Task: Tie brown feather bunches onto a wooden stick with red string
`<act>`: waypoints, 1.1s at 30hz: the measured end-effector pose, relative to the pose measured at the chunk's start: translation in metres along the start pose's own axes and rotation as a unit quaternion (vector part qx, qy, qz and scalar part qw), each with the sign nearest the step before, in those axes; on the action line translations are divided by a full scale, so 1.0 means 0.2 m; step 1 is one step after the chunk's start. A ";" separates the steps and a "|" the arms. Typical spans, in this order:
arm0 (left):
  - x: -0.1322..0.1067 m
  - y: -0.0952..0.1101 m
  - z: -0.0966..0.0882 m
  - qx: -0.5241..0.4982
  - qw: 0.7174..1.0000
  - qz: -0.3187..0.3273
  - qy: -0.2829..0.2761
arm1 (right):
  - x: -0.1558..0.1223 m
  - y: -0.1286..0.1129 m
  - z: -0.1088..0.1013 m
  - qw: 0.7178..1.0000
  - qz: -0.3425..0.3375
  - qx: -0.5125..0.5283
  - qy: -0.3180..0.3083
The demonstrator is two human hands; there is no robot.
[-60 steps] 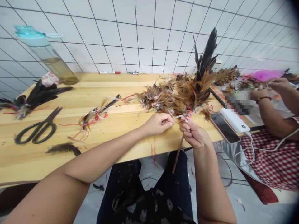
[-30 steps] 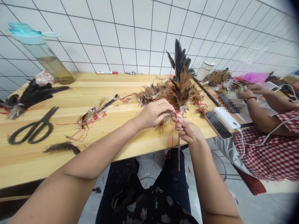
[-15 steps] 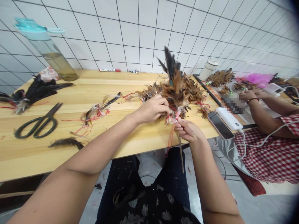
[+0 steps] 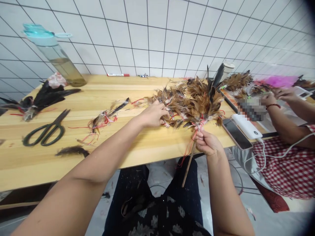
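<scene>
A wooden stick (image 4: 188,167) runs down past the table edge, and my right hand (image 4: 206,142) is shut around it just below a thick bundle of brown and black feathers (image 4: 199,106). Red thread (image 4: 189,152) hangs from the bundle's binding beside the stick. My left hand (image 4: 154,114) reaches over the table, its fingertips buried among loose brown feathers to the left of the bundle. Those feathers hide what the fingertips touch.
Black-handled scissors (image 4: 46,129), black feathers (image 4: 46,98) and a red-threaded feather scrap (image 4: 100,123) lie on the wooden table (image 4: 73,164). A water bottle (image 4: 57,55) stands at the back. To the right are a phone (image 4: 236,133), a power bank (image 4: 247,126) and a co-worker's hands (image 4: 283,95).
My left hand has moved left, away from the binding, and now lies among the feathers. The bundle has tipped lower and flatter toward the table, and the stick now slants.
</scene>
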State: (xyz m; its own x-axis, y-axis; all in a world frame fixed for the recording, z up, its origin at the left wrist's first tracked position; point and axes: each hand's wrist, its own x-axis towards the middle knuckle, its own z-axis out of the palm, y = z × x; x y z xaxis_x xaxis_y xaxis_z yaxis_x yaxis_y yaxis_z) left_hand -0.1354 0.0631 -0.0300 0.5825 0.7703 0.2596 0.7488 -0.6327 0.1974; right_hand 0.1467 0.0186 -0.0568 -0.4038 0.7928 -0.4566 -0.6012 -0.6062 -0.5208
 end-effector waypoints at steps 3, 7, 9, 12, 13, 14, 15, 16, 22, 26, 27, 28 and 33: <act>0.00 -0.02 0.05 0.016 0.999 0.014 -0.039 | -0.02 -0.01 0.00 1.000 -0.013 -0.005 -0.007; 0.02 -0.06 0.06 -0.016 0.999 0.000 0.049 | -0.05 -0.02 -0.01 0.999 -0.041 -0.029 -0.004; 0.03 -0.03 0.02 -0.069 0.990 -0.013 0.125 | -0.06 -0.02 0.00 0.998 -0.052 -0.047 0.010; 0.03 0.06 -0.04 -0.157 0.965 0.039 0.205 | -0.06 0.00 0.04 0.994 -0.062 -0.082 0.040; 0.03 0.10 -0.06 -0.179 0.958 0.075 0.212 | -0.05 0.00 0.06 0.992 -0.062 -0.099 0.045; 0.03 0.14 -0.07 -0.194 0.952 0.112 0.210 | -0.05 0.01 0.08 0.990 -0.061 -0.118 0.049; 0.03 0.18 -0.07 -0.201 0.947 0.143 0.204 | -0.04 0.02 0.10 0.987 -0.058 -0.141 0.050; 0.03 0.21 -0.07 -0.201 0.945 0.168 0.197 | -0.04 0.03 0.12 0.983 -0.056 -0.165 0.050; 0.01 0.29 -0.06 -0.117 0.963 0.200 0.139 | -0.04 0.08 0.22 0.952 -0.045 -0.301 0.015; 0.01 0.27 -0.06 -0.059 0.973 0.185 0.126 | -0.03 0.11 0.23 0.944 -0.031 -0.328 -0.009; 0.01 0.27 -0.06 -0.046 0.973 0.184 0.131 | -0.03 0.11 0.23 0.944 -0.031 -0.328 -0.012; 0.01 0.27 -0.06 -0.034 0.973 0.183 0.137 | -0.03 0.12 0.23 0.943 -0.032 -0.330 -0.016; 0.00 0.30 -0.06 0.022 0.971 0.174 0.160 | -0.03 0.13 0.23 0.938 -0.043 -0.343 -0.032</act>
State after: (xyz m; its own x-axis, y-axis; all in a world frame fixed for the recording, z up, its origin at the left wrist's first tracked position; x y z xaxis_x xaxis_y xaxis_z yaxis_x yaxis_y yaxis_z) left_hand -0.0942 0.0247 -0.0064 0.6798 0.4418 0.5854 0.5411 -0.8409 0.0064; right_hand 0.1021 0.0017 -0.0342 -0.4272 0.8301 -0.3584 -0.0568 -0.4202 -0.9056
